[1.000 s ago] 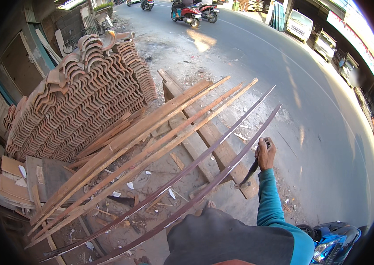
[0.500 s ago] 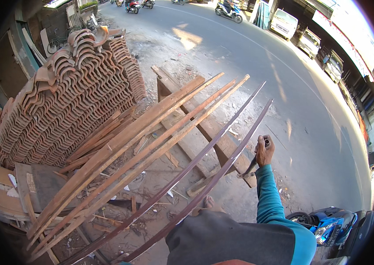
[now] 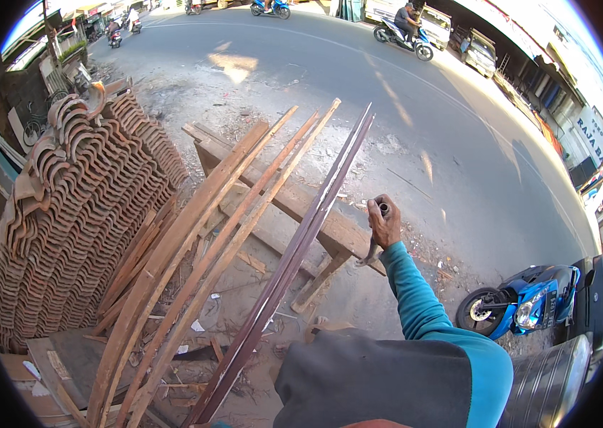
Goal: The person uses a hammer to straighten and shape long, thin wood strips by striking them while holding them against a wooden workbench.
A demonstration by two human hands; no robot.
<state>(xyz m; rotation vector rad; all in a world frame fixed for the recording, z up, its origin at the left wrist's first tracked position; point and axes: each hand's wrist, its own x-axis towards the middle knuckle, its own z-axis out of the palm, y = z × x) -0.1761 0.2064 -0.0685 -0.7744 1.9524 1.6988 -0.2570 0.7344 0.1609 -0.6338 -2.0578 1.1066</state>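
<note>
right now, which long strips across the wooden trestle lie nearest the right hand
The dark purplish-brown wooden pair, side by side, right of the bare tan strips.

R hand (image 3: 387, 227) gripping tubular-handled tool (image 3: 385, 209), R of 2 dk-brown wood strips (image 3: 300, 246) close tog. over timber bench (image 3: 344, 239), plain strips (image 3: 146, 282) L, clay tiles (image 3: 88, 235) stacked far L, blue m'bike (image 3: 522, 307) lower R.

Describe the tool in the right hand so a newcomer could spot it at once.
Start at the wooden bench beside the road. Near its right end, a teal-sleeved right hand grips the tool. Unlike the long maroon strips nearby, it's short, with a round, hollow upper end.
</note>
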